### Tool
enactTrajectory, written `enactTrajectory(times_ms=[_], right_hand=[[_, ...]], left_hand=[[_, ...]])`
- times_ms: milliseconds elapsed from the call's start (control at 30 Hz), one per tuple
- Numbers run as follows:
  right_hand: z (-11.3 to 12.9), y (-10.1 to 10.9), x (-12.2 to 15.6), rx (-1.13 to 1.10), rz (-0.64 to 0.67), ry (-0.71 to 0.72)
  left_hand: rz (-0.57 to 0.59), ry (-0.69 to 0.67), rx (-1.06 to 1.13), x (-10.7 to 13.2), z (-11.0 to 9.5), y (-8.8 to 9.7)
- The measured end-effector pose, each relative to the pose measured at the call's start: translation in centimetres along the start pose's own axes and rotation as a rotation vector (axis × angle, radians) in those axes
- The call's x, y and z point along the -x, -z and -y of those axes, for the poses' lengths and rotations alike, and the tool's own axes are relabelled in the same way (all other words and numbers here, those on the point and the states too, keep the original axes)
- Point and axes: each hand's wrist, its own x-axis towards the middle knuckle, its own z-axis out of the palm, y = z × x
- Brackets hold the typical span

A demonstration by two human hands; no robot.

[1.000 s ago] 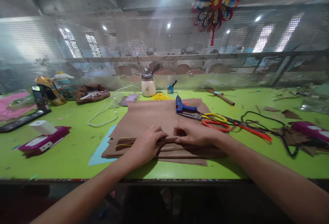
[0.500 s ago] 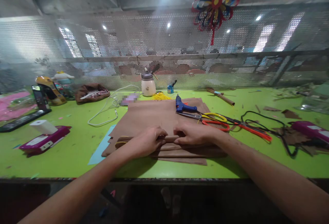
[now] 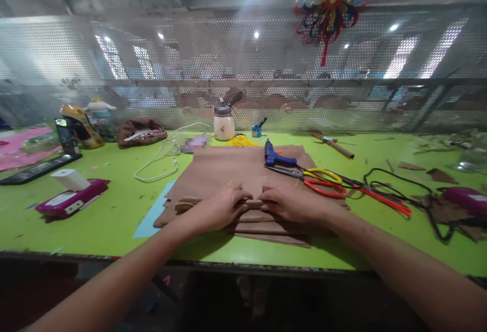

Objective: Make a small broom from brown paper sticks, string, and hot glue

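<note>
My left hand (image 3: 223, 205) and my right hand (image 3: 289, 201) are closed from either side on the rolled edge of a brown paper sheet (image 3: 253, 203). The short stretch of roll between my fingertips shows; the rest is under my fingers. More brown paper (image 3: 224, 162) lies stacked flat beneath and beyond my hands. A folded brown strip with a yellow string (image 3: 186, 203) sits by my left wrist. Behind my right hand, a blue glue gun (image 3: 279, 158) and scissors with yellow and red handles (image 3: 323, 179) rest at the stack's right side.
A black cord (image 3: 384, 169) and red-handled pliers-like tool (image 3: 395, 202) stretch to the right. A purple power strip (image 3: 72, 200), white cable (image 3: 152, 167) and light blue sheet (image 3: 150, 218) lie left. A lidded jug (image 3: 223, 125) stands behind, before a perforated screen (image 3: 182, 63).
The view has shifted slightly, so everything appears a little further right. My hands have stayed on the paper roll, and their fingertips seem slightly closer together.
</note>
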Motion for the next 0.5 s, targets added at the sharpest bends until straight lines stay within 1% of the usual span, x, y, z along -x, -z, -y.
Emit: enactTrajectory(times_ms=[100,167,233,333,400,500], right_hand=[[0.0,0.1,0.0,0.040,0.020,0.003],[0.0,0.0,-0.1,0.096,0.013,-0.011],[-0.1,-0.2,-0.2,0.140,-0.015,-0.012],[-0.1,-0.6,-0.3,0.176,-0.053,0.011],[-0.2,-0.8,-0.4,0.226,-0.044,0.028],[-0.2,-0.9,-0.6,0.298,-0.027,0.033]], left_hand=[[-0.065,0.039,0.050,0.1,0.1,0.0],[-0.062,0.044,0.062,0.2,0.1,0.1],[-0.054,0.021,0.049,0.1,0.2,0.2],[-0.078,-0.018,0.012,0.0,0.5,0.1],[-0.099,-0.043,-0.016,-0.1,0.6,0.0],[-0.097,-0.065,-0.059,-0.2,0.8,-0.1]])
